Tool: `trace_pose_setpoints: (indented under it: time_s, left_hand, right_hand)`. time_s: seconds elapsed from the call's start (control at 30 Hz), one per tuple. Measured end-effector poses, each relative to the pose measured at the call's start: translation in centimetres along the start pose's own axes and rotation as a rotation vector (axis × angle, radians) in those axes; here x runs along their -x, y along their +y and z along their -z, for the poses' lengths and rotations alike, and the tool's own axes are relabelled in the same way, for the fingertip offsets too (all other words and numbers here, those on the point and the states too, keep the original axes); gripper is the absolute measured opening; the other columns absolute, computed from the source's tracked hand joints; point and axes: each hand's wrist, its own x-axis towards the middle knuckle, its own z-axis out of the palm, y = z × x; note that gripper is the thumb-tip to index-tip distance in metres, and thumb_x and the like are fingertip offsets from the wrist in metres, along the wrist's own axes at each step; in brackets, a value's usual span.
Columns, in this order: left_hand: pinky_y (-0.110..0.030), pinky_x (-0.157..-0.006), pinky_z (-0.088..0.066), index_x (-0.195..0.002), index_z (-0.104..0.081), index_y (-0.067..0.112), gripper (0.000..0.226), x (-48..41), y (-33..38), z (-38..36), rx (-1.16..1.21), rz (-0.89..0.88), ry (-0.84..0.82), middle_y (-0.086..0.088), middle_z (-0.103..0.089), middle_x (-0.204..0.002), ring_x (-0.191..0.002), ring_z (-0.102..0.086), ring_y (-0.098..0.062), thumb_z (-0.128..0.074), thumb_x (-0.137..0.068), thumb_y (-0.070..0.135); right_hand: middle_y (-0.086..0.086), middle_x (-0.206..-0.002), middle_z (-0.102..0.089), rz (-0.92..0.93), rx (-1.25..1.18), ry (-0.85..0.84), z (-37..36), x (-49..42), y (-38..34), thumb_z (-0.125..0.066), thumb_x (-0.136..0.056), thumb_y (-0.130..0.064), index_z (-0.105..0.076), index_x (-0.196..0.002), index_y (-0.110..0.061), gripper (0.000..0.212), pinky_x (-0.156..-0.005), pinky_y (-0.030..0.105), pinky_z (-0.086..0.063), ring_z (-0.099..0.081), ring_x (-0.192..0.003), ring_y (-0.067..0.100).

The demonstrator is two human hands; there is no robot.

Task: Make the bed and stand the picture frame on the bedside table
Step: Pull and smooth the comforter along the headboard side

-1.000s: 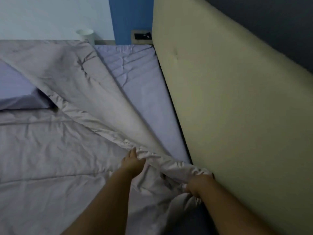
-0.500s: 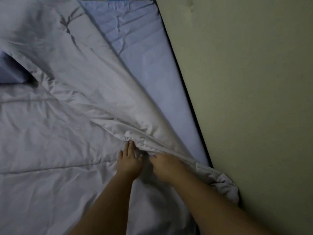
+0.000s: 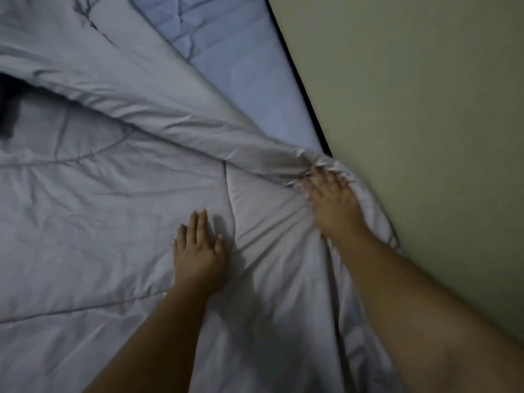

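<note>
A grey quilt covers most of the bed, its top part folded back in a diagonal band. Beneath it the pale blue sheet shows along the head end. My left hand lies flat on the quilt, fingers stretched out, holding nothing. My right hand is blurred and grips the bunched quilt corner right beside the headboard, with creases fanning out from it. No picture frame or bedside table is in view.
The beige padded headboard fills the right side, with a thin dark gap between it and the mattress. A dark hollow under the quilt fold shows at the left edge.
My right hand has carried the quilt corner up and right to the headboard. My left hand has let go of the fold and lies flat. The view has tilted further down.
</note>
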Motion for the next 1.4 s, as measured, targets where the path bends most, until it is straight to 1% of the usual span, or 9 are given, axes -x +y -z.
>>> trace_pose_setpoints:
  time_s: [0.13,0.33,0.5,0.57,0.77,1.0,1.1,1.23,1.4]
  left_hand:
    - [-0.042,-0.121,-0.003,-0.151,-0.008,0.025,0.069,-0.3,-0.6,-0.9,-0.021,-0.001,0.027,0.002,-0.005,-0.161,-0.148,-0.004,-0.025,-0.022,-0.088,0.051]
    - [-0.039,-0.12,-0.002,-0.151,-0.013,0.027,0.07,-0.1,-1.5,-2.4,-0.093,-0.005,0.103,0.004,-0.007,-0.161,-0.149,-0.006,-0.023,-0.018,-0.086,0.054]
    - [-0.037,-0.121,-0.005,-0.151,-0.012,0.026,0.071,-0.4,-2.8,-2.5,-0.158,-0.048,0.111,0.003,-0.009,-0.161,-0.149,-0.007,-0.02,-0.015,-0.086,0.056]
    - [-0.038,-0.121,-0.005,-0.151,-0.015,0.024,0.074,-0.3,-2.6,-2.5,-0.17,-0.049,0.126,0.001,-0.011,-0.161,-0.149,-0.009,-0.021,-0.013,-0.084,0.057]
    - [-0.039,-0.121,-0.004,-0.151,-0.013,0.024,0.07,-0.3,-2.7,-2.5,-0.168,-0.05,0.119,0.001,-0.01,-0.161,-0.149,-0.008,-0.022,-0.019,-0.088,0.054]
    - [-0.042,-0.122,-0.001,-0.151,-0.009,0.021,0.062,0.1,-1.9,-2.4,-0.17,-0.022,0.098,-0.001,-0.005,-0.162,-0.149,-0.002,-0.023,-0.026,-0.097,0.045]
    - [-0.043,-0.121,0.0,-0.151,-0.01,0.022,0.063,1.0,0.1,-2.9,-0.126,-0.042,0.104,0.0,-0.005,-0.161,-0.149,-0.001,-0.023,-0.022,-0.095,0.048]
    - [-0.04,-0.121,-0.002,-0.151,-0.012,0.028,0.065,3.9,1.7,-4.3,-0.165,-0.268,0.044,0.004,-0.008,-0.161,-0.149,-0.005,-0.02,-0.02,-0.091,0.053]
    - [-0.04,-0.122,-0.001,-0.151,-0.009,0.03,0.064,4.9,0.4,-4.8,-0.226,-0.26,-0.01,0.007,-0.004,-0.161,-0.149,-0.003,-0.017,-0.022,-0.093,0.055]
  right_hand:
    - [0.029,-0.131,-0.053,-0.188,-0.086,0.034,-1.0,-1.1,2.1,-0.033,-0.081,-0.019,-0.053,-0.123,0.011,0.055,-0.1,0.051,-0.041,-0.051,-0.121,0.044]
    - [0.012,-0.142,-0.048,-0.201,-0.205,0.172,-2.2,2.8,-4.0,-0.034,-0.093,-0.03,-0.048,-0.135,-0.005,0.051,-0.115,0.044,-0.013,-0.038,-0.136,0.031]
    - [0.021,-0.148,-0.036,-0.372,-0.491,0.151,-5.9,6.2,-0.1,-0.024,-0.092,-0.041,-0.039,-0.138,0.003,0.066,-0.115,0.028,-0.018,-0.032,-0.138,0.033]
    - [0.022,-0.147,-0.036,-0.351,-0.528,0.146,-5.2,6.3,-0.3,-0.024,-0.094,-0.041,-0.038,-0.138,0.004,0.065,-0.114,0.024,-0.013,-0.031,-0.138,0.034]
    - [0.01,-0.144,-0.043,-0.053,-0.228,0.349,-3.8,11.5,-1.6,-0.038,-0.095,-0.031,-0.044,-0.137,-0.004,0.05,-0.117,0.042,-0.01,-0.028,-0.137,0.029]
    - [0.021,-0.138,-0.049,-0.146,-0.257,0.317,-5.3,14.2,-0.1,-0.027,-0.1,-0.03,-0.049,-0.131,0.005,0.052,-0.119,0.032,0.007,-0.027,-0.135,0.032]
    - [0.015,-0.143,-0.043,-0.093,-0.325,0.393,-4.5,14.4,-0.6,-0.03,-0.099,-0.03,-0.043,-0.136,0.001,0.05,-0.12,0.038,0.002,-0.023,-0.139,0.029]
    - [0.017,-0.143,-0.042,-0.041,-0.418,0.338,-5.5,16.1,0.8,-0.027,-0.101,-0.032,-0.042,-0.135,0.003,0.051,-0.12,0.034,-0.003,-0.012,-0.144,0.018]
    - [0.019,-0.144,-0.041,-0.139,-0.569,0.249,-5.2,17.4,0.5,-0.027,-0.101,-0.033,-0.042,-0.136,0.003,0.052,-0.12,0.032,-0.008,-0.024,-0.139,0.032]
